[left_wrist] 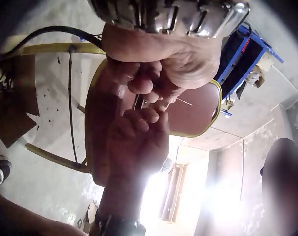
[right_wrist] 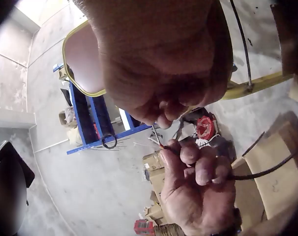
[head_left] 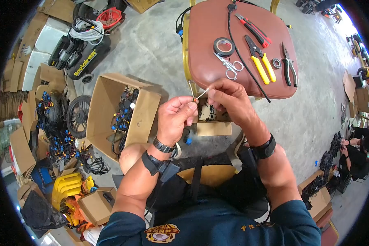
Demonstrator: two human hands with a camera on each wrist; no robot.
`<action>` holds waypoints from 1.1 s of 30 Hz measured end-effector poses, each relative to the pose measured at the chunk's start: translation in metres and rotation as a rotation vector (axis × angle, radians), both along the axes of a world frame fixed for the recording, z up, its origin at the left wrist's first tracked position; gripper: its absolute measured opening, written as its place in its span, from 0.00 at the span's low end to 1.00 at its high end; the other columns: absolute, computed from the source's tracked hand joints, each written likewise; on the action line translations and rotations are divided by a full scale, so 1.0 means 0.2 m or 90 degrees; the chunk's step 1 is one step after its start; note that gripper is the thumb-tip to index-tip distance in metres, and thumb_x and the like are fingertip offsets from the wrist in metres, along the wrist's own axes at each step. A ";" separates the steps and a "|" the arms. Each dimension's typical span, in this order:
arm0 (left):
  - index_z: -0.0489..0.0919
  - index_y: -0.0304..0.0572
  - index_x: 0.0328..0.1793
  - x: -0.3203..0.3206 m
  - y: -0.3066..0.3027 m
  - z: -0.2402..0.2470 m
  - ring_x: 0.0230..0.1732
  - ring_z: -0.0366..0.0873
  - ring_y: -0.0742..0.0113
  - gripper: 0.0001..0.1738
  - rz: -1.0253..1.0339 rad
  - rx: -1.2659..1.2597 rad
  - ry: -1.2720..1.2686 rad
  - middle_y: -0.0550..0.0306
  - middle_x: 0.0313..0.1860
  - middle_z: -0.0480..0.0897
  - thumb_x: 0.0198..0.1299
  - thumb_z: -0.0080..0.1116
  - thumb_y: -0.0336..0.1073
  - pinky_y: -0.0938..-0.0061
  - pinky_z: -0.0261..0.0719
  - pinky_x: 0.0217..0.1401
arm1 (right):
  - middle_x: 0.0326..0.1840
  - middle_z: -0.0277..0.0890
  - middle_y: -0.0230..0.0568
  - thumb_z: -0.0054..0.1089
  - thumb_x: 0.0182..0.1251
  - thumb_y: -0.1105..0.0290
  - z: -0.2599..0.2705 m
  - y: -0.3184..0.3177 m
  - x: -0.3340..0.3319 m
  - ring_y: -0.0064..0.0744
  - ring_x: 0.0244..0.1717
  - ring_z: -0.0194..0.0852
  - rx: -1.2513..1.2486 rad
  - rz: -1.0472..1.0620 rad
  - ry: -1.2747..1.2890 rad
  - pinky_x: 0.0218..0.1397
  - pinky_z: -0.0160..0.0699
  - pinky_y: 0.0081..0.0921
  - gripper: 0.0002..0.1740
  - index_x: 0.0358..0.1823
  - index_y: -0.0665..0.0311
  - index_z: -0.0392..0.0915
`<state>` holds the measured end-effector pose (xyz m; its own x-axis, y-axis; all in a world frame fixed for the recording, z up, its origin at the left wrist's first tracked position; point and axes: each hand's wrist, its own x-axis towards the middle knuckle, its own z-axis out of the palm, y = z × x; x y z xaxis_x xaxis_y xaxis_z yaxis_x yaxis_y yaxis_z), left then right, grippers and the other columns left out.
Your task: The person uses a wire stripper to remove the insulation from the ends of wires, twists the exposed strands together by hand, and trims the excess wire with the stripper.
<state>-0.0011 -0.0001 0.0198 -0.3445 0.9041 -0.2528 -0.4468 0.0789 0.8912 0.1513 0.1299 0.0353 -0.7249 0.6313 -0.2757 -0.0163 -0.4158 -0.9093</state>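
Note:
In the head view, the left hand and right hand meet just in front of a brown padded chair seat. Between their fingertips runs a thin pale wire. The left thumb and fingers pinch its lower end, where a bit of orange-red shows. Its other end is pinched by the right thumb and index finger. A black cable passes out of the left fist in the right wrist view. Seen from the left wrist, the fingers of both hands nearly meet and hide most of the wire.
Black tape, scissors, a red utility knife, yellow-handled wire strippers, pliers and a cable lie on the seat. An open carton of cables stands at left. Another person sits far right.

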 end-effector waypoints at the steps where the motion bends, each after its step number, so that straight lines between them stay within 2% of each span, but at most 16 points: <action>1: 0.82 0.33 0.47 0.00 0.00 0.00 0.22 0.70 0.80 0.12 -0.002 0.010 0.004 0.61 0.28 0.81 0.64 0.65 0.35 0.84 0.66 0.25 | 0.29 0.78 0.27 0.59 0.67 0.73 0.00 0.00 0.00 0.12 0.26 0.68 -0.011 0.001 0.015 0.29 0.64 0.12 0.04 0.39 0.63 0.81; 4: 0.82 0.33 0.48 0.00 -0.01 0.01 0.22 0.70 0.80 0.13 -0.013 0.008 0.020 0.61 0.28 0.81 0.65 0.64 0.36 0.84 0.66 0.25 | 0.29 0.78 0.26 0.59 0.63 0.74 -0.01 -0.01 0.00 0.14 0.27 0.70 -0.029 0.031 0.017 0.30 0.67 0.15 0.06 0.39 0.64 0.81; 8: 0.82 0.33 0.48 0.01 -0.01 0.01 0.23 0.70 0.80 0.13 -0.019 -0.010 0.023 0.61 0.29 0.81 0.64 0.65 0.36 0.84 0.66 0.26 | 0.29 0.78 0.26 0.60 0.62 0.73 -0.01 -0.01 0.00 0.14 0.27 0.70 -0.033 0.018 0.025 0.29 0.67 0.16 0.06 0.39 0.65 0.81; 11: 0.82 0.34 0.47 0.01 -0.01 0.00 0.21 0.69 0.78 0.10 -0.012 -0.008 0.026 0.58 0.28 0.80 0.65 0.63 0.33 0.85 0.64 0.23 | 0.29 0.78 0.26 0.60 0.62 0.72 -0.01 -0.02 0.01 0.14 0.27 0.69 -0.017 0.002 0.025 0.30 0.66 0.16 0.05 0.38 0.65 0.81; 19: 0.82 0.34 0.46 0.01 -0.01 0.01 0.22 0.70 0.78 0.09 -0.012 -0.010 0.110 0.59 0.28 0.81 0.64 0.63 0.32 0.85 0.67 0.24 | 0.29 0.77 0.26 0.61 0.63 0.71 0.00 -0.01 0.01 0.14 0.29 0.69 -0.014 0.004 0.020 0.32 0.67 0.16 0.06 0.37 0.65 0.81; 26: 0.83 0.33 0.47 0.02 -0.01 0.02 0.24 0.71 0.79 0.10 -0.011 0.010 0.221 0.60 0.29 0.81 0.64 0.64 0.32 0.84 0.70 0.26 | 0.28 0.76 0.27 0.60 0.63 0.73 0.02 0.00 0.02 0.14 0.29 0.69 0.001 0.002 0.014 0.34 0.68 0.16 0.05 0.37 0.67 0.81; 33: 0.82 0.33 0.46 0.02 -0.02 0.03 0.24 0.71 0.79 0.10 -0.017 -0.005 0.215 0.60 0.29 0.81 0.64 0.64 0.33 0.84 0.70 0.26 | 0.27 0.74 0.26 0.59 0.62 0.75 0.03 -0.01 0.03 0.14 0.29 0.68 0.038 0.007 0.013 0.34 0.69 0.17 0.03 0.36 0.67 0.80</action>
<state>0.0027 -0.0035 0.0252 -0.3857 0.9127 -0.1353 -0.1242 0.0939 0.9878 0.1566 0.1283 0.0423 -0.7369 0.6382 -0.2231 -0.0305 -0.3610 -0.9321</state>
